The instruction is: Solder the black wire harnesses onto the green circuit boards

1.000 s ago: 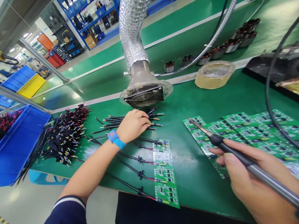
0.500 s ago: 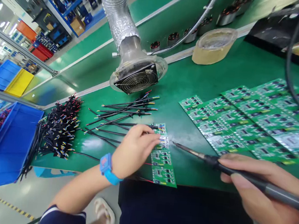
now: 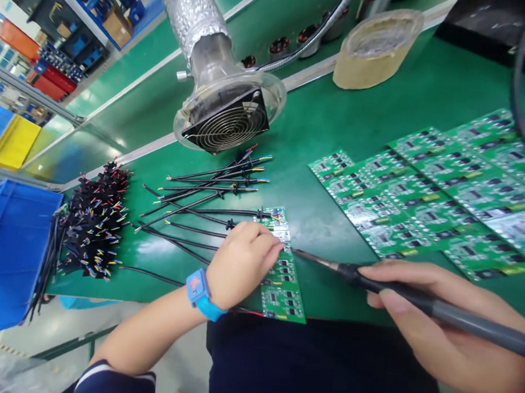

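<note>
My left hand (image 3: pixel 244 257), with a blue wrist strap (image 3: pixel 205 294), is closed in a pinch over the green circuit board strip (image 3: pixel 283 286). Its fingertips hold what looks like a thin cable end, mostly hidden by the fingers. My right hand (image 3: pixel 446 322) is wrapped round the dark handle of a soldering iron (image 3: pixel 402 295). The iron's tip points left, close beside the strip and my left fingertips; whether it touches the board I cannot tell. Several black cables (image 3: pixel 212 182) with coloured wire ends lie left of and behind the strip.
A fume extractor (image 3: pixel 228 121) hangs over the bench. Panels of green circuit boards (image 3: pixel 431 202) lie at the right, below a tape roll (image 3: pixel 376 49). A pile of black cables (image 3: pixel 95 223) and a blue bin (image 3: pixel 3 257) stand left. A dark cord (image 3: pixel 518 79) hangs at upper right.
The view has shifted a little, moving the bench things left and up in the picture. The iron's tip sits slightly closer to the board strip. Both hands keep their grips.
</note>
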Demonstrator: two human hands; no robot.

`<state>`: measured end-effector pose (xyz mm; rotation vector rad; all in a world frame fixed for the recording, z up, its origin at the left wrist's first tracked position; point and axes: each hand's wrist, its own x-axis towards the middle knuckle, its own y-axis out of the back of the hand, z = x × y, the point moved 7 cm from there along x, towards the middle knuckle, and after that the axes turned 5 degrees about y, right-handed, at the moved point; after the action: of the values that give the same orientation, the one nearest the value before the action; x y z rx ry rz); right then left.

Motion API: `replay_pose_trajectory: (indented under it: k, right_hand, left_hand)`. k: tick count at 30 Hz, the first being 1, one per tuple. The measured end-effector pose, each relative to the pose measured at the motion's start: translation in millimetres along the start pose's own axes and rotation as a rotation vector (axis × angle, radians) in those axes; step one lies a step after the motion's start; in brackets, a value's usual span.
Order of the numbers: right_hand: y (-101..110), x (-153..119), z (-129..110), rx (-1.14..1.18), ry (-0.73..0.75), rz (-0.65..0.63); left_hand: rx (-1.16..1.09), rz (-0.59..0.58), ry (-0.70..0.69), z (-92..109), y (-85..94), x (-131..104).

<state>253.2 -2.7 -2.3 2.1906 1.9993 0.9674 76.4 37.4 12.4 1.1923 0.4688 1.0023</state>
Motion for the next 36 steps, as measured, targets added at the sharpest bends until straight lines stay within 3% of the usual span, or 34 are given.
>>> replay_pose_trajectory:
  k: [9,21,28,33,36]
  right_hand:
    - [-1,6,-11,-0.049,0.093,-0.039]
    - [-1,5,-10,-0.055,0.084,-0.03]
    - [7,-9,13,0.2,-0.09,0.117]
    - [6,-9,16,0.219,-0.032,0.18]
    - [7,-2,7,0.166,0.002,0.202]
  left_hand:
    - [0.0,-0.027,-0.008,-1,-0.1,0]
    - [0.042,-0.027,-0.018,2,0.5,2]
    - [0.07,-0.05,-0.002,2,0.4,1]
    - [0.082,-0.076,0.001,5,0.7,2]
    - [0.102,-0.023,-0.033,2,4.9,0]
